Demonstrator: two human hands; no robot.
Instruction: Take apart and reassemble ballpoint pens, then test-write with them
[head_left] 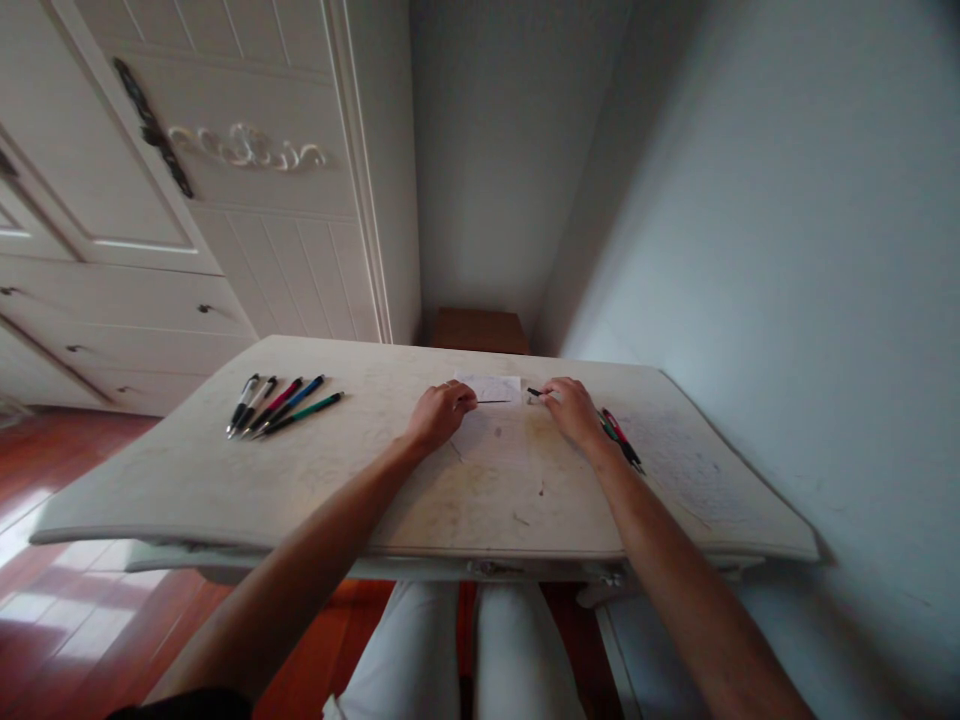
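Note:
My left hand (444, 412) is closed, with a thin dark stick like a pen refill (493, 402) reaching right from its fingertips over a small white paper (501, 387). Across from it, my right hand (568, 405) pinches a short black pen part (534, 392); its exact kind is too small to tell. By my right forearm lie a few pens (621, 440), red, green and black, partly covered by the arm. A row of several pens (281, 405) with white, red, blue and green barrels rests on the left of the table.
The white table (375, 480) has stains and pen scribbles on its right side. A white cabinet (300, 250) stands behind on the left, and a grey wall (750, 250) runs along the right. Behind the far edge is a brown box-like thing (480, 328).

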